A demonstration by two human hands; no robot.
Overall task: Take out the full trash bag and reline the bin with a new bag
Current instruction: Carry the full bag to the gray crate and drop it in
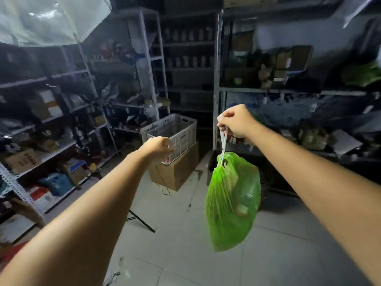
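One full green trash bag hangs in the air below the right hand, whose fingers are pinched tight on the white drawstring knotted at the bag's neck. The left hand is loosely curled, fingers together; whether they hold anything I cannot tell. The thin film looks soft and likely tears easily, and the load seems light, since it dangles from one pinch. The drawstring just under the fingertips is the safest hold, not the plastic itself. No bin shows.
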